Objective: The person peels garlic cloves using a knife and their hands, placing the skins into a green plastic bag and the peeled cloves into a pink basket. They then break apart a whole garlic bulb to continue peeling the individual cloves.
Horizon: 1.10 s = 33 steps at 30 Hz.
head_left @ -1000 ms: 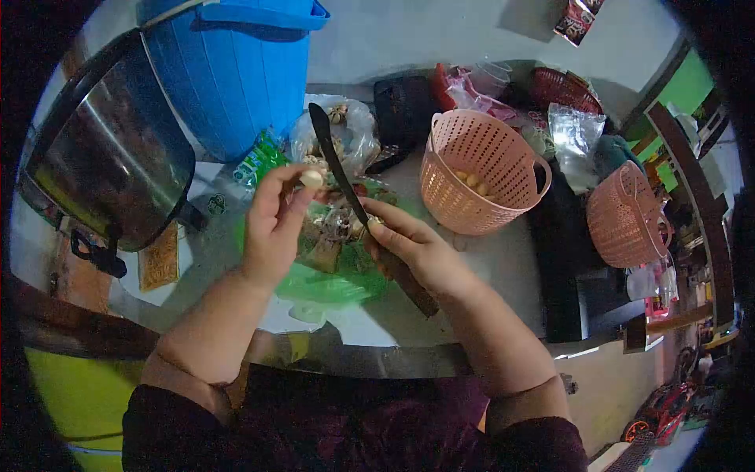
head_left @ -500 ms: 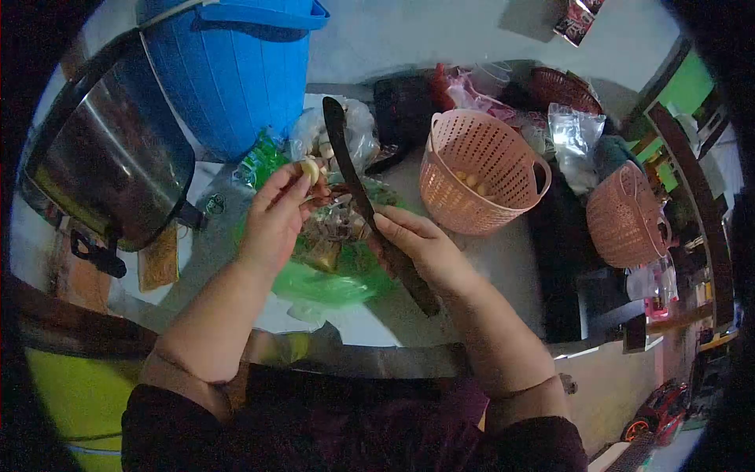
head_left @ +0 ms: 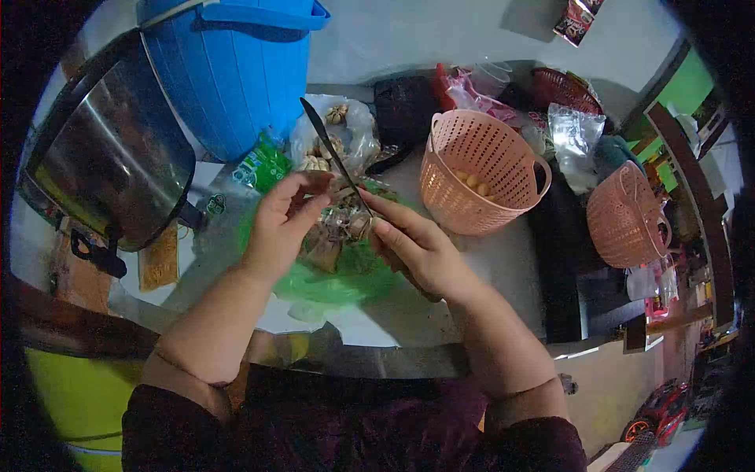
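Observation:
My right hand (head_left: 421,248) is wrapped round a dark-bladed knife (head_left: 329,145), its blade pointing up and away to the left. My left hand (head_left: 283,220) is just left of the blade, fingers curled in towards the thumb; whatever it pinches is hidden. Below both hands lies a green plastic bag (head_left: 330,287) with papery garlic skins (head_left: 326,244) on it. Beyond them a clear plastic bag (head_left: 358,130) contains whole garlic bulbs (head_left: 336,114). To the right, a pink perforated basket (head_left: 480,216) has several peeled garlic cloves (head_left: 472,182) at its bottom.
A blue bucket (head_left: 228,79) and a large steel pot (head_left: 118,149) stand at the left. Farther right is a second pink basket (head_left: 625,220). Silver plastic packaging (head_left: 576,141) and a dark red basket (head_left: 562,90) sit by the back wall. A green packet (head_left: 263,161) lies beside the bucket.
The knife has turned in my right hand, and its tip has shifted left. My left hand has tilted down towards the blade; the pale clove it pinched no longer shows.

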{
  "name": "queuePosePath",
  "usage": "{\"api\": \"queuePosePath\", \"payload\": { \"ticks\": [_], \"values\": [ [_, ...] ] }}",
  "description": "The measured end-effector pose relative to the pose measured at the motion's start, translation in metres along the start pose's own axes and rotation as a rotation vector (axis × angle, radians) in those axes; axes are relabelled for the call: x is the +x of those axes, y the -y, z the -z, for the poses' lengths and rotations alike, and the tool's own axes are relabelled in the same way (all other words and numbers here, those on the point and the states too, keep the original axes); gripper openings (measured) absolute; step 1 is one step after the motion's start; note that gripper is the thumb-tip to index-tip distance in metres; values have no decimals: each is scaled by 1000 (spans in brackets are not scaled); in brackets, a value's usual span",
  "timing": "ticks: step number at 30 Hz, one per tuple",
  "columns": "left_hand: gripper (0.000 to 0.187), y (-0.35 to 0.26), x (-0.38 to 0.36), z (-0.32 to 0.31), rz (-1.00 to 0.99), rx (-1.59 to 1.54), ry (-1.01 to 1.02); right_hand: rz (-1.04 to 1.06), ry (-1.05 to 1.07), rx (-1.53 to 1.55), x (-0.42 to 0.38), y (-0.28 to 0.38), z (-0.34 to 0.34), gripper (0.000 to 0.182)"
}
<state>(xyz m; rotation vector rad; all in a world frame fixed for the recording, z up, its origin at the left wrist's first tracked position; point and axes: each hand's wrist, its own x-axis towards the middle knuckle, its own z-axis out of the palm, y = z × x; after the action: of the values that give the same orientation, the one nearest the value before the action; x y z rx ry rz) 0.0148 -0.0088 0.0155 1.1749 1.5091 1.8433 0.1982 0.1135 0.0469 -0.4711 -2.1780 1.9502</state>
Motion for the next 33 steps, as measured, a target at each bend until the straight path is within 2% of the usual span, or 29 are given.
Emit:
{"api": "queuePosePath", "payload": {
  "ticks": [4, 6, 9, 12, 15, 18, 21, 24, 27, 30, 33],
  "values": [
    [29, 5, -2, -2, -144, -1, 30, 236, -25, -148, 0, 0, -3, 49],
    [33, 10, -2, -2, -185, -72, 42, 279, -27, -203, -1, 3, -4, 50],
    [39, 1, -1, 0, -220, 125, 102, 417, -60, -354, 1, -1, -5, 52],
    [42, 4, -3, -1, -271, 133, 101, 453, -89, -404, 1, 1, -8, 52],
    [44, -1, -5, 1, -266, 185, 117, 338, -18, -423, -1, 6, -6, 50],
    [42, 2, -4, 1, -258, 131, 129, 525, -123, -446, 5, -7, -7, 50],
    [38, -2, -3, 3, -321, 265, 136, 454, -121, -481, 2, -1, -6, 49],
    [37, -6, -5, -2, -220, 65, 131, 545, -148, -456, 4, -5, -5, 46],
    [34, 0, -5, -1, -212, 25, 114, 362, -49, -483, -1, 8, -3, 45],
    [31, 11, -5, 6, -227, 100, 94, 545, -105, -422, 5, -4, -4, 44],
    [24, 5, -2, 3, -311, 164, 77, 316, -33, -136, 0, 2, -5, 42]
  ]
}}
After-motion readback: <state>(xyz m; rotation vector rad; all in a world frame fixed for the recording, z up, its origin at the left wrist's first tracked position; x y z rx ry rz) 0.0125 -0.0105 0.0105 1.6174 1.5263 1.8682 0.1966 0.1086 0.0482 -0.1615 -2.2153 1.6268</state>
